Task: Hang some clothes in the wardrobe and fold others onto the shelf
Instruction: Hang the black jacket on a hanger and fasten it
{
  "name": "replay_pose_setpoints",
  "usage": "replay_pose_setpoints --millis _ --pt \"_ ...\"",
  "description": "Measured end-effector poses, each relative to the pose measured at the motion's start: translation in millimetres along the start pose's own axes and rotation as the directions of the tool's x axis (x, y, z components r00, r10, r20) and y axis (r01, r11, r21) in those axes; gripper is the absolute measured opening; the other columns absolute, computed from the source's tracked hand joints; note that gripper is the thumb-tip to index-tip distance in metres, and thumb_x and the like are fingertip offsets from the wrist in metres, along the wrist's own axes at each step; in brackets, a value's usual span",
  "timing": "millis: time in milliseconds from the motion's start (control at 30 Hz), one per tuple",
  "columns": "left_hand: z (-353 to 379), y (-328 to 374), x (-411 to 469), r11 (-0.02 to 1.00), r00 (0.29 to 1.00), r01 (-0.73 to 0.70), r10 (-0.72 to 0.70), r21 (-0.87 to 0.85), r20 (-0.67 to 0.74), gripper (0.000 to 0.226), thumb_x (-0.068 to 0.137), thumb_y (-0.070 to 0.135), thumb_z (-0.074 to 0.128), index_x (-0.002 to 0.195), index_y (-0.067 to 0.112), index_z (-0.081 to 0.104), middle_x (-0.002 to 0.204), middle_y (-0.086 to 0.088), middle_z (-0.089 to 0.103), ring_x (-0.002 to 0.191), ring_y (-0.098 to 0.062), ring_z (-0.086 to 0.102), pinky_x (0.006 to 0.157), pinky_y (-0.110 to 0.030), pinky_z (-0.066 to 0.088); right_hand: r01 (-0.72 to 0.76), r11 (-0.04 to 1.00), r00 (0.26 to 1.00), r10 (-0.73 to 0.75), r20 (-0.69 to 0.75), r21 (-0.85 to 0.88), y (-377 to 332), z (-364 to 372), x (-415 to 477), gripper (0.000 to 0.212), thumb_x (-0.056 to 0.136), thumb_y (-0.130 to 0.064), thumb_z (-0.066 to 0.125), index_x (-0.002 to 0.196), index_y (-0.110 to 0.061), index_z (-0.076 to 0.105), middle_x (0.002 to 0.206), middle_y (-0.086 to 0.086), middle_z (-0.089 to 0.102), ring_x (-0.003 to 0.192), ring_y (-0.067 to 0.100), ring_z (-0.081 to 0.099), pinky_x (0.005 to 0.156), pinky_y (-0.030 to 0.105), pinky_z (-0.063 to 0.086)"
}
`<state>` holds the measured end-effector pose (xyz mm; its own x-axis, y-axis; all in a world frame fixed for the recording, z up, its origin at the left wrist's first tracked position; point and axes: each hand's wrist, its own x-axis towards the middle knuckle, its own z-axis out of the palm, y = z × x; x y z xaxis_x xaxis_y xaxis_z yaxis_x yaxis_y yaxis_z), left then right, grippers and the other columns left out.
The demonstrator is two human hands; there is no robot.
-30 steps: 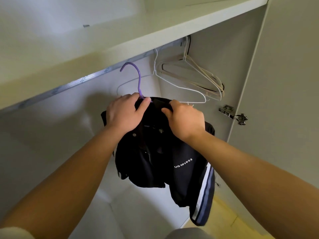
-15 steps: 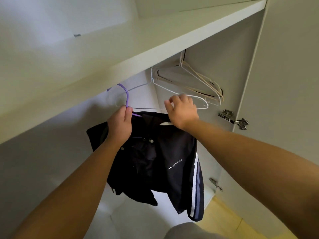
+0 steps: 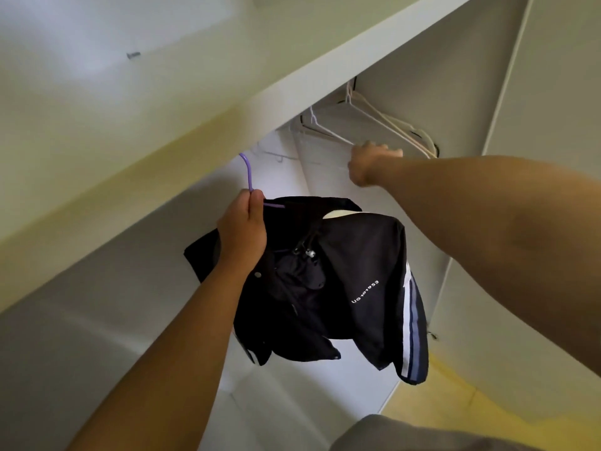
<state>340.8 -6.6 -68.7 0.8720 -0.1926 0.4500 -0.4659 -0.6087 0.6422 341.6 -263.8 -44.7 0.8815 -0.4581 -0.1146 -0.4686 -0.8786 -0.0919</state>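
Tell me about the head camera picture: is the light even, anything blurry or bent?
Head view: light uneven, brightest on the back wall behind the black jacket, yellowish on the shelf edge. Head view: the wide lens stretches both forearms toward the frame's bottom. Head view: the right hand at the white hangers looks soft, its grip unclear; the jacket's white print is legible.

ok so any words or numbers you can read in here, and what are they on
"UG101953": white print on the black jacket, which hangs on the purple hanger held by the left hand.
Nothing else: the shelf and the white hanger gripped by the right hand show no lettering.
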Motion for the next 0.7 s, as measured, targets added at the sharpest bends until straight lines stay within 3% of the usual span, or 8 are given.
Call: replay_pose_setpoints --millis 200,267,333,400,533,567,633,700 --pt "4 9 10 0.999 0.999 -0.036 0.036 -0.004 0.002 0.034 0.107 0.031 0.037 0.087 0.008 0.054 0.067 0.006 0.047 0.071 -0.023 0.049 0.065 -0.035 0.031 -0.168 0.985 0.985 0.17 -0.041 0.04 24 -26 12 0.057 0.098 -0.021 0.037 0.152 -0.006 0.026 0.157 0.024 0.021 0.145 0.045 0.021 0.116 0.057 0.024" --pt "9 11 13 1.0 1.0 -0.016 0.017 -0.023 0.014 0.038 0.106 0.032 0.037 0.089 0.003 0.055 0.068 0.001 0.049 0.072 -0.027 0.051 0.069 -0.039 0.039 -0.131 0.991 0.985 0.134 -0.105 0.033 18 -16 8 0.057 0.095 -0.023 0.039 0.149 -0.009 0.03 0.155 0.024 0.024 0.143 0.044 0.02 0.116 0.062 0.018" --pt "13 11 16 0.999 1.0 -0.02 0.021 -0.045 0.013 0.038 0.105 0.033 0.037 0.089 0.004 0.055 0.068 0.0 0.049 0.073 -0.028 0.053 0.072 -0.04 0.043 -0.05 0.998 0.981 0.056 -0.188 0.035 7 -2 -2 0.05 0.096 -0.029 0.04 0.143 -0.012 0.039 0.147 0.023 0.033 0.137 0.042 0.028 0.112 0.06 0.023" --pt "18 11 19 0.998 0.999 -0.046 0.046 -0.045 0.009 0.038 0.105 0.035 0.038 0.087 0.007 0.054 0.066 0.002 0.048 0.071 -0.028 0.052 0.072 -0.042 0.046 0.058 0.986 0.968 -0.016 -0.251 0.158 0 7 -16 0.045 0.099 -0.038 0.04 0.136 -0.013 0.047 0.144 0.02 0.038 0.133 0.039 0.032 0.11 0.055 0.029" --pt "23 20 33 0.999 0.998 -0.048 0.048 0.004 0.042 0.04 0.105 0.038 0.035 0.09 0.007 0.054 0.07 -0.001 0.052 0.077 -0.031 0.055 0.076 -0.041 0.045 0.086 0.994 0.894 -0.051 -0.444 0.06 -4 9 -42 0.048 0.099 -0.044 0.037 0.137 -0.017 0.047 0.158 0.019 0.024 0.149 0.039 0.011 0.116 0.064 0.002" --pt "23 22 38 0.998 0.997 -0.062 0.061 0.028 0.041 0.039 0.105 0.038 0.035 0.089 0.007 0.054 0.069 0.0 0.051 0.078 -0.034 0.055 0.077 -0.042 0.044 0.084 0.994 0.882 -0.043 -0.47 0.065 -3 5 -48 0.048 0.1 -0.045 0.037 0.137 -0.017 0.048 0.158 0.02 0.025 0.149 0.039 0.012 0.116 0.063 0.003" --pt "23 24 48 0.995 0.996 -0.085 0.083 0.061 0.031 0.037 0.106 0.036 0.035 0.086 0.01 0.051 0.068 0.002 0.048 0.08 -0.037 0.054 0.079 -0.043 0.044 0.199 0.969 0.848 -0.097 -0.521 0.144 -1 -3 -64 0.045 0.1 -0.047 0.037 0.128 -0.016 0.056 0.143 0.017 0.046 0.135 0.039 0.039 0.111 0.053 0.027" --pt "25 28 58 0.992 0.995 -0.097 0.095 0.076 0.028 0.035 0.106 0.036 0.035 0.085 0.013 0.049 0.069 0.002 0.048 0.081 -0.037 0.054 0.084 -0.044 0.043 0.397 0.896 0.802 -0.233 -0.55 0.198 0 -4 -81 0.04 0.1 -0.046 0.041 0.113 -0.015 0.062 0.119 0.011 0.06 0.108 0.037 0.058 0.089 0.043 0.047"
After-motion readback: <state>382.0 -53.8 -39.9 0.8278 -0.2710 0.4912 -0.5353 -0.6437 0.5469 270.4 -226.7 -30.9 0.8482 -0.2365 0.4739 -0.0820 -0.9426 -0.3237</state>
